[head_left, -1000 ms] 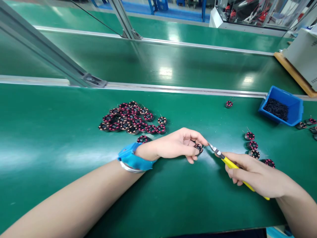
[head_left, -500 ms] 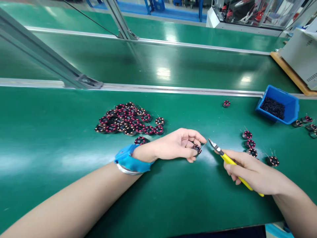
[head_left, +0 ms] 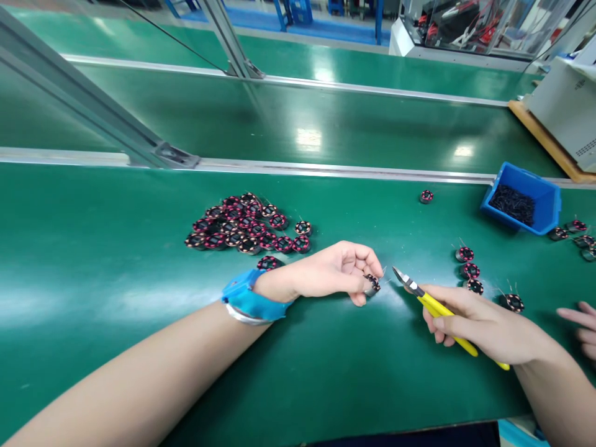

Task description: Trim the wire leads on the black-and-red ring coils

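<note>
Between the thumb and fingers of my left hand (head_left: pixel 342 270) is a small round motor stator (head_left: pixel 372 285), wound with copper wire, its thin leads sticking out to the right. A blue band (head_left: pixel 254 297) goes round my left wrist. My right hand (head_left: pixel 484 320) is closed around yellow-handled cutting pliers (head_left: pixel 437 307). Their metal jaws point up and left, a short gap away from the stator's leads. Behind my left hand lies a heap of similar stators (head_left: pixel 244 223), some with pink windings and some with copper ones.
A short row of stators (head_left: pixel 470 270) and a single stator (head_left: pixel 513 302) lie by my right hand. Farther back stands a blue bin (head_left: pixel 552 205) of small black pieces. Another person's hand (head_left: pixel 582 326) shows at the right edge. A metal frame post (head_left: pixel 93 99) slants across the left.
The stator in my left hand has tilted, and its leads now spread out to the right. The pliers' handles are wider apart. Another person's hand has come in at the right edge.
</note>
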Motion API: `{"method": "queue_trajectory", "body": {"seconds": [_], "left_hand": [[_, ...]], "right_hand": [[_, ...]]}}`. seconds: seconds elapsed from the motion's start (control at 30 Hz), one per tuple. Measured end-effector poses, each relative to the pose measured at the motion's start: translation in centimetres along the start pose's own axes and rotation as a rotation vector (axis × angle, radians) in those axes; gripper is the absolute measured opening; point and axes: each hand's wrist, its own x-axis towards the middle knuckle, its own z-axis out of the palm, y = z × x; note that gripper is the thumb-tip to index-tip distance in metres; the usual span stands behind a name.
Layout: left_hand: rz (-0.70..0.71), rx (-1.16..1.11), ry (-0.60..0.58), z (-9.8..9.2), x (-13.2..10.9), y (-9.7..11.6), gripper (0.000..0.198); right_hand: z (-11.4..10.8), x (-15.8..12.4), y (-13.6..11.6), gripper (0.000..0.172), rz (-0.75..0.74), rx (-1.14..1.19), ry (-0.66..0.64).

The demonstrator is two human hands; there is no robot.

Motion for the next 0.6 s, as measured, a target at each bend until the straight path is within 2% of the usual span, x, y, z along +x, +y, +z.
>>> {"method": "queue_trajectory", "body": {"seconds": [0.23, 0.43, 0.6], "left_hand": [[0.000, 0.007, -0.037, -0.1, -0.1, 0.2, 0.024], [-0.019, 0.080, 0.031, -0.3, -0.3, 0.6, 0.029], [-0.061, 0.098, 0.047, -0.8, -0.2, 1.2, 0.029]], "right_hand": [[-0.2, 0.3, -0.3, 0.015, -0.040, -0.094, -0.016], [-0.1, 0.6, -0.9, 0.021, -0.056, -0.120, 0.041], [0.0, 1.0, -0.6, 0.033, -0.047, 0.038, 0.046]]}}
